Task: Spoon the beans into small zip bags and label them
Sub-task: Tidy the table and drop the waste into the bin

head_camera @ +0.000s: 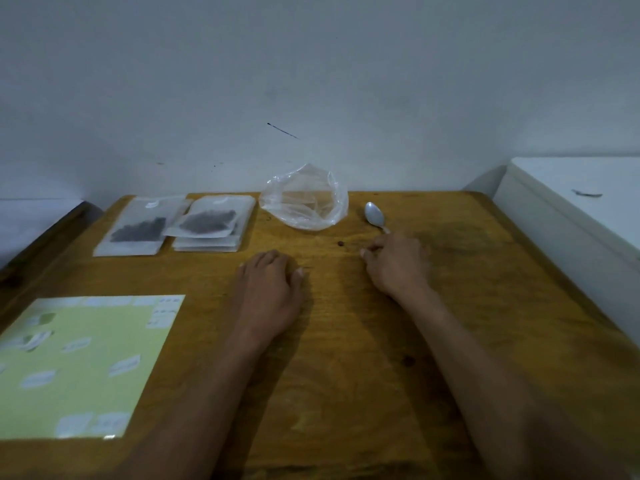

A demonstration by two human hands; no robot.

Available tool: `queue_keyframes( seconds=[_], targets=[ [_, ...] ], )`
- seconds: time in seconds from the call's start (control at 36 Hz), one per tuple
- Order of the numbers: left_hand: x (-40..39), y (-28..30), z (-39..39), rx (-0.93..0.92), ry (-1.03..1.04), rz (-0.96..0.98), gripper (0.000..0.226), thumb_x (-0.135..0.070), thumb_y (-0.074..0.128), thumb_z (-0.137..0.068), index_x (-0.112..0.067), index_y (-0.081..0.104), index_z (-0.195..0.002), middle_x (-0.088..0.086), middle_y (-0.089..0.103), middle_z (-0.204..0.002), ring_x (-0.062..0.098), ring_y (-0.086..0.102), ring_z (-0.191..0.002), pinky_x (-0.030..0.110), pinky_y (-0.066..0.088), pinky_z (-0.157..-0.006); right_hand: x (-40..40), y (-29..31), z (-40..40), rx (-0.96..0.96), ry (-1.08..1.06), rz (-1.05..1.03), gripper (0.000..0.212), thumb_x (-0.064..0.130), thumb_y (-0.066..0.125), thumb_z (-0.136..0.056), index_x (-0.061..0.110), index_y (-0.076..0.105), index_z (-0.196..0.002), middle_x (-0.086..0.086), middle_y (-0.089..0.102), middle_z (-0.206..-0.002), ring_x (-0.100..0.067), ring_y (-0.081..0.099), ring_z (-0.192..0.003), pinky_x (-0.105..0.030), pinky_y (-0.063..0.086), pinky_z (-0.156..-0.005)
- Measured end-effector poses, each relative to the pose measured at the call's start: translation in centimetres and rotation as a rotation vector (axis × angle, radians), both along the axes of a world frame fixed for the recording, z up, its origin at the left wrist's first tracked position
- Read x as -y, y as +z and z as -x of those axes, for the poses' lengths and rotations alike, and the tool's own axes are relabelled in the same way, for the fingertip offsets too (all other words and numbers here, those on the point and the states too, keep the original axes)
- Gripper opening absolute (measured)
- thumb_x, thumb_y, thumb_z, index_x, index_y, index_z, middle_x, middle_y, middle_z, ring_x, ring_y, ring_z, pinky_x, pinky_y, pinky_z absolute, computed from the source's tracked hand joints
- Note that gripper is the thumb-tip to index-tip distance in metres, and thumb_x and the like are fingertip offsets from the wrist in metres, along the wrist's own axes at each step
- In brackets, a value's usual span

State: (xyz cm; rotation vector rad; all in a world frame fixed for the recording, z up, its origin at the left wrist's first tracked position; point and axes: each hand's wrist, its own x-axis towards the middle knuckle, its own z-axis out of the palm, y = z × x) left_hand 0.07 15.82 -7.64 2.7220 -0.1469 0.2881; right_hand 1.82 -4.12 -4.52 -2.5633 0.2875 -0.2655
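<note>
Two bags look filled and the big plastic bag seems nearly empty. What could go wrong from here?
1. The right hand covers the handle of the spoon, which lies close to the light, open clear plastic bag; lifting it carelessly could knock the bag over.
2. A loose bean lies on the table between the hands; a sweep of the left hand may roll it off.
3. The label sheet reaches the table's near left edge and could slide off.

No writing here can be read. The stickers on the green label sheet (83,362) at lower left carry marks too blurred to make out, and so do the small labels on the filled bags (173,223) at upper left.
</note>
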Motion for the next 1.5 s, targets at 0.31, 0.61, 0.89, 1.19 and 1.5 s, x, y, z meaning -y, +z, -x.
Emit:
queue_keyframes(
  seconds=[0.31,0.61,0.89,1.19,1.5],
  targets=[
    [-0.1,0.0,0.3,-0.025,0.007,-0.028,0.048,-0.045,0.040,-0.100,-0.018,0.051,-0.139,0.002,0.049,-0.147,0.019,0.038,-0.139,0.049,0.028,-0.117,0.0,1.4,-0.5,-0.123,-0.078,-1.259,0.017,0.009,0.042,-0.091,0.010,0.056,-0.083,-0.003,0.052,-0.064,-0.011,0.045,-0.049,-0.022,0.028,-0.041],
    [0.0,0.4,0.7,-0.061,0.017,-0.018,0.049,-0.046,0.037,-0.101,-0.021,0.045,-0.143,0.000,0.041,-0.154,0.017,0.028,-0.145,0.045,0.019,-0.122,-2.1,-0.2,-3.2,0.038,0.137,-0.158,0.013,0.031,0.065,-0.095,0.022,0.072,-0.089,0.011,0.058,-0.069,-0.001,0.051,-0.061,-0.024,0.044,-0.060],
    [-0.2,0.5,0.6,-0.069,0.011,-0.006,0.048,-0.045,0.038,-0.101,-0.022,0.047,-0.142,0.000,0.041,-0.153,0.017,0.028,-0.145,0.044,0.018,-0.122,-2.3,-1.5,-4.2,0.041,0.109,-0.138,0.017,0.036,0.072,-0.089,0.021,0.069,-0.082,0.012,0.059,-0.074,-0.002,0.051,-0.068,-0.023,0.034,-0.054],
    [0.0,1.0,1.3,-0.065,-0.012,-0.032,0.046,-0.047,0.044,-0.099,-0.019,0.055,-0.134,0.002,0.053,-0.141,0.021,0.044,-0.134,0.050,0.033,-0.114,0.0,0.4,0.8,-0.059,-0.107,-1.074,0.014,0.014,0.051,-0.091,0.014,0.057,-0.079,-0.003,0.054,-0.063,-0.012,0.044,-0.047,-0.024,0.029,-0.039],
    [4.9,0.9,4.6,-0.080,-0.305,-0.041,0.049,-0.049,0.044,-0.099,-0.022,0.052,-0.138,-0.002,0.046,-0.149,0.020,0.033,-0.143,0.049,0.022,-0.119,3.1,1.3,14.1,-0.212,0.028,-0.383,0.017,0.040,0.067,-0.092,0.024,0.071,-0.091,0.005,0.065,-0.074,-0.008,0.059,-0.067,-0.026,0.046,-0.062]
  ],
)
